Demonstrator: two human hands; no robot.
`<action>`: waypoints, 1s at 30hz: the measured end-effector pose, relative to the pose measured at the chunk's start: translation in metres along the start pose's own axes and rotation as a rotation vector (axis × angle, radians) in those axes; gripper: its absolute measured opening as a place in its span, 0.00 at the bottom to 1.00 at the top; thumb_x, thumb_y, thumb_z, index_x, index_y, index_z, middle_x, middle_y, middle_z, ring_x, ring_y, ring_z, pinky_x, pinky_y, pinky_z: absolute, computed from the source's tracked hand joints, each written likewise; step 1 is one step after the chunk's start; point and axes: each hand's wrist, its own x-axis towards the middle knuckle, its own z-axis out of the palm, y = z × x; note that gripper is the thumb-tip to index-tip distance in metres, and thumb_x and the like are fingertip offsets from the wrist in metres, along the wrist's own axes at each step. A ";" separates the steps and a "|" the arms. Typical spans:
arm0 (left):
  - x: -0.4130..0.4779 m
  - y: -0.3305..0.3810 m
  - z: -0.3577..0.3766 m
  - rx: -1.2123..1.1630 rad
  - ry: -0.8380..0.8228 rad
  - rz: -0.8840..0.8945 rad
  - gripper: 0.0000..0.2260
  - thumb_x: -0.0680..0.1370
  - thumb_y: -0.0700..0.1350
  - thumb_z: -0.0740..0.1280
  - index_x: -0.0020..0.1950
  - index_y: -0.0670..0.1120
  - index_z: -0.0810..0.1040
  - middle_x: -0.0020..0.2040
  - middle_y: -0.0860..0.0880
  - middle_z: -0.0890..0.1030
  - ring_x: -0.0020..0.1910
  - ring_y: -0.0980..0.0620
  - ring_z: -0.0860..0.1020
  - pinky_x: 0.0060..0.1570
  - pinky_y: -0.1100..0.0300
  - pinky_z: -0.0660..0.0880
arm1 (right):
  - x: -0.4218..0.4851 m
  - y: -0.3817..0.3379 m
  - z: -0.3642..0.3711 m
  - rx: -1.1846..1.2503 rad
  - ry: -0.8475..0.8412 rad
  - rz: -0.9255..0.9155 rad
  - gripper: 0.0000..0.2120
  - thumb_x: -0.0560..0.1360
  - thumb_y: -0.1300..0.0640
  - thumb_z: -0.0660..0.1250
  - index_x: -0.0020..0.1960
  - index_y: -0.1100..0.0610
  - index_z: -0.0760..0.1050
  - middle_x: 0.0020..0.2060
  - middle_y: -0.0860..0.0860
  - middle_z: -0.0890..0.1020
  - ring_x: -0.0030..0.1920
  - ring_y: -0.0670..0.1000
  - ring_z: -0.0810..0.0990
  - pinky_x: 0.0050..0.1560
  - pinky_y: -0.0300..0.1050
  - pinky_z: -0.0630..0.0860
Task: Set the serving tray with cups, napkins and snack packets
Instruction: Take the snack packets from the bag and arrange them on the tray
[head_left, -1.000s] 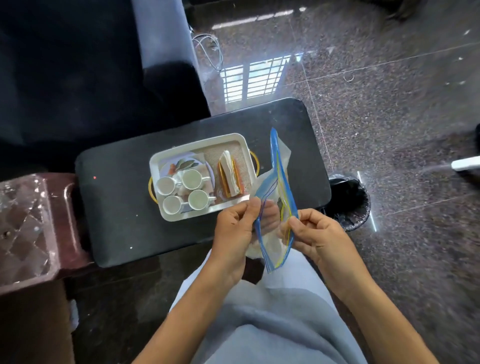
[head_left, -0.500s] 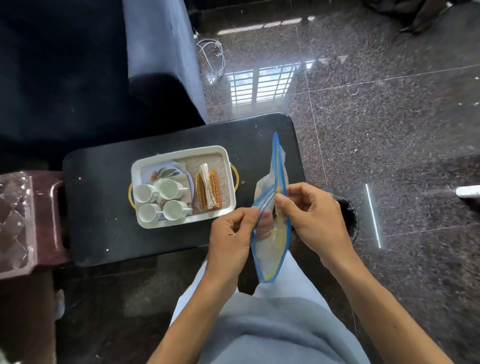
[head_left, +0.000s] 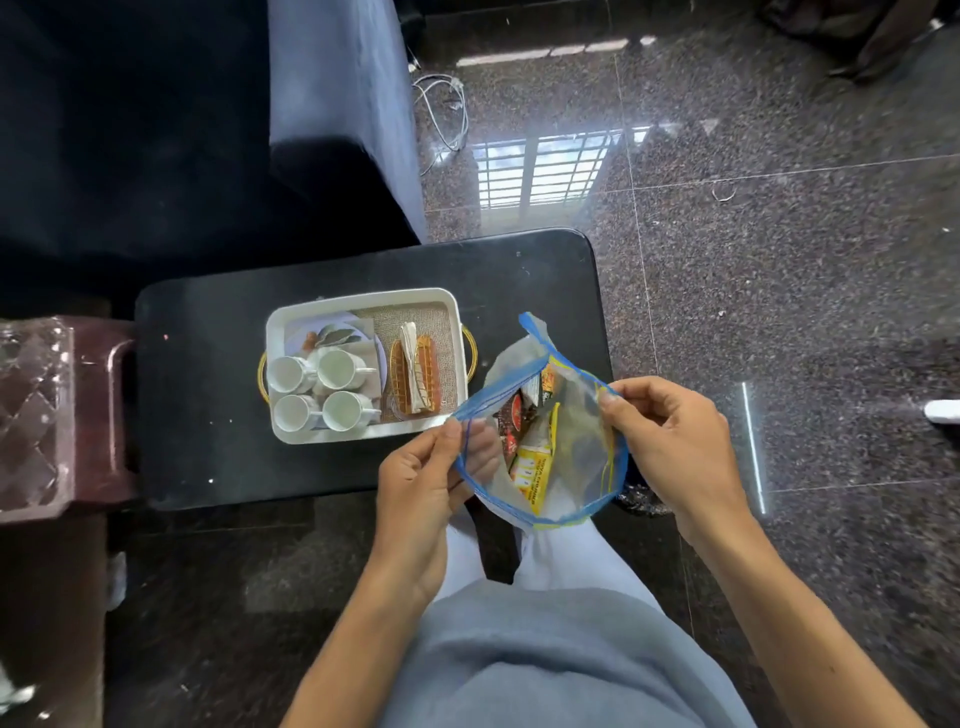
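A white serving tray (head_left: 363, 300) with gold handles rests on a low black table (head_left: 208, 374). Several white cups (head_left: 322, 396) stand in its left half on a leaf-print napkin (head_left: 337, 332). A wicker holder with folded napkins (head_left: 415, 371) lies in its right half. I hold a clear zip bag with a blue seal (head_left: 587, 457) just right of the tray, above the table's near edge. My left hand (head_left: 426, 478) pinches the left lip and my right hand (head_left: 675, 441) the right lip, so the mouth gapes. Snack packets (head_left: 530, 447) in red, black and yellow show inside.
A dark sofa (head_left: 156, 130) stands behind the table. A maroon side table with a cut-glass top (head_left: 36, 415) is at the left. A white cable (head_left: 447, 114) lies on the polished stone floor. A dark bin (head_left: 644, 501) sits under the bag.
The bag was flat and edge-on with its seal together; now my hands have pulled the two lips apart and the mouth is wide, showing the packets.
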 end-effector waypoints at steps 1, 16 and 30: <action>0.000 0.001 -0.004 -0.014 0.007 0.006 0.12 0.76 0.49 0.68 0.47 0.43 0.88 0.45 0.43 0.89 0.43 0.51 0.88 0.43 0.61 0.85 | 0.001 0.001 -0.002 0.005 0.012 0.008 0.03 0.75 0.57 0.72 0.43 0.52 0.83 0.34 0.47 0.85 0.36 0.44 0.81 0.43 0.42 0.78; 0.012 -0.017 -0.007 0.662 0.055 0.342 0.14 0.70 0.69 0.71 0.40 0.60 0.85 0.34 0.57 0.83 0.34 0.58 0.80 0.34 0.55 0.79 | -0.029 -0.025 0.014 0.250 -0.154 0.077 0.04 0.78 0.62 0.68 0.47 0.58 0.82 0.36 0.53 0.85 0.35 0.44 0.80 0.33 0.34 0.75; -0.004 -0.025 0.020 0.054 -0.123 0.056 0.14 0.84 0.49 0.61 0.57 0.44 0.84 0.54 0.41 0.88 0.56 0.44 0.86 0.60 0.51 0.82 | -0.033 -0.007 -0.022 -0.533 0.160 -0.584 0.11 0.72 0.68 0.71 0.52 0.58 0.80 0.47 0.53 0.79 0.49 0.52 0.77 0.55 0.36 0.70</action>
